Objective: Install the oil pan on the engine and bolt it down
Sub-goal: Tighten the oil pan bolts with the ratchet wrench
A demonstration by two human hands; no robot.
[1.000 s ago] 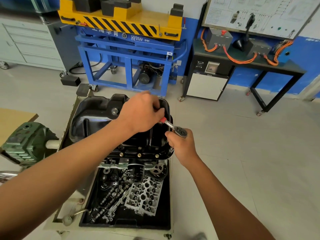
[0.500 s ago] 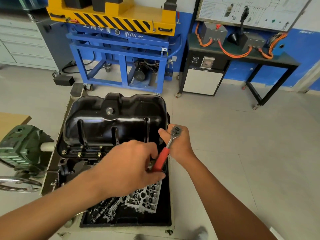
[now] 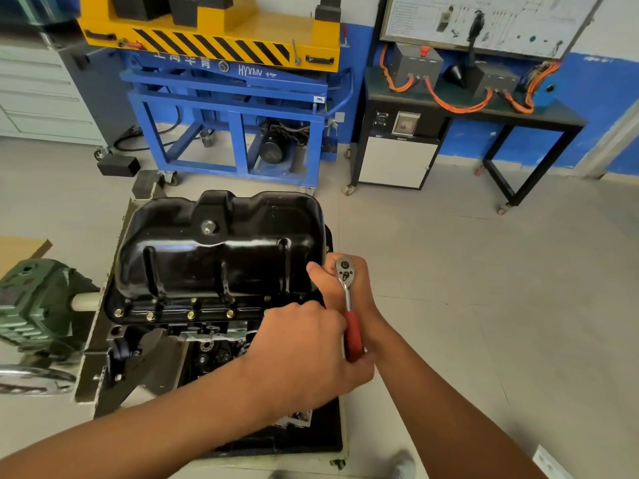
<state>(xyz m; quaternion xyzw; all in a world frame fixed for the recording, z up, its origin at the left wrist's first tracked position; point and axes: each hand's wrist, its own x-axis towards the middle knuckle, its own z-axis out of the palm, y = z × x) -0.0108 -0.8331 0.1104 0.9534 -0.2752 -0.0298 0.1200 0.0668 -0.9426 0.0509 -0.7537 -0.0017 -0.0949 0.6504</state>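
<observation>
**Both hands working the ratchet at the pan's right flange**

Left hand (image 3: pixel 304 350) is gripping the lower end of the red handle of a chrome ratchet wrench (image 3: pixel 352 326), fingers curled round it. The right hand (image 3: pixel 328 285) is wrapping under the wrench's round head with its thumb lying toward the pan; whatever it is steadying beneath the head is hidden.

The glossy black pressed-steel oil pan (image 3: pixel 221 250) is sitting on top of the dark upturned engine (image 3: pixel 214 340), with a row of brass-coloured flange bolts (image 3: pixel 190 314) showing along the engine's near edge. The wrench is working at the engine's right edge, touching the pan's right wall.

To do this step well, the right hand should probably be pressing straight down over the drive so the socket is sitting square on the bolt head. The left hand should be swinging the handle in short arcs, since the pan wall is crowding the sweep. Snugging each bolt lightly and evenly before final tightening looks wise, so the flange is seating flat.

The pan's long axis is running left to right across the engine, flange facing down and sump floor facing up. Its silver drain plug (image 3: pixel 208 227) is sitting on the far part of the sump floor. The wrench is lying far to near, with its head at the far end and its red handle pointing back toward the person.
</observation>
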